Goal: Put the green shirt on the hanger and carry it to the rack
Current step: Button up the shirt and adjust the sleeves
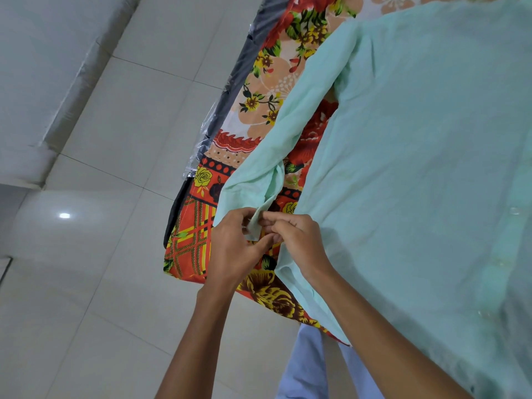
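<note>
Where fingers (pixel 263 226) pinch cuff (pixel 254 226), floral bedsheet (pixel 259 90).

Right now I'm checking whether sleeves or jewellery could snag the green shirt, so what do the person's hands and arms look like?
Both the left hand and the right hand are bare: no gloves, rings, watch or bracelets show. The forearms are uncovered as far as the picture's lower edge, so no sleeves are in view. Fingernails look short and unpainted. Below the arms, light blue trousers show.
</note>
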